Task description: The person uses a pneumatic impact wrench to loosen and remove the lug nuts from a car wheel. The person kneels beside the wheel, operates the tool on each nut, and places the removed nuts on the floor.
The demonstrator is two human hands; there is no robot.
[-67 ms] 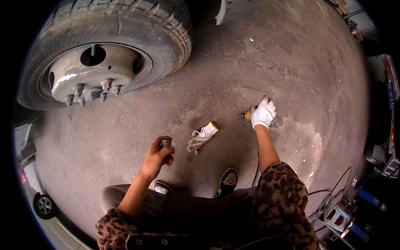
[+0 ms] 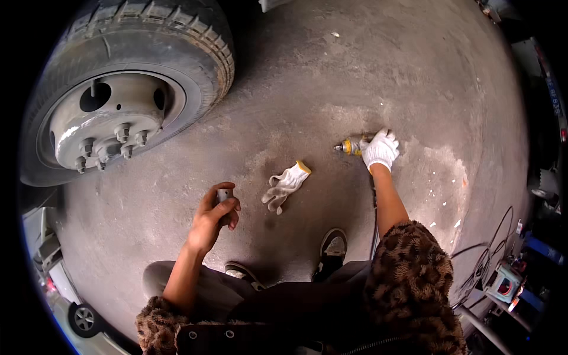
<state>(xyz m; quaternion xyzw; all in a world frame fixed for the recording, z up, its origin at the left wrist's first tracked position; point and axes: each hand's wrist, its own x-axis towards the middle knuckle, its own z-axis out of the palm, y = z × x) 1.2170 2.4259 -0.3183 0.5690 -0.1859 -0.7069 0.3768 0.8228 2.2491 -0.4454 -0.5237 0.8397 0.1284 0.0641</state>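
My bare left hand (image 2: 210,216) is closed around a short grey metal socket (image 2: 223,194), whose end shows between thumb and forefinger. Off to the right, my right hand (image 2: 381,149) wears a white knit glove and grips a yellow and grey air impact wrench (image 2: 353,146) low at the floor. Its narrow drive end points left; the glove covers the rest of the body. Between my hands a loose white work glove (image 2: 287,186) with a yellow cuff lies on the concrete, touched by neither hand.
A large truck wheel (image 2: 112,127) with several protruding lug nuts stands at the upper left. A dark hose (image 2: 374,219) runs beside my right forearm. Coiled cables (image 2: 482,260) and equipment lie at the right edge. A parked car (image 2: 83,322) shows at the lower left.
The view has shifted, so the wheel sits farther left. More of the impact wrench shows to the left of my right glove. Both hands keep their hold.
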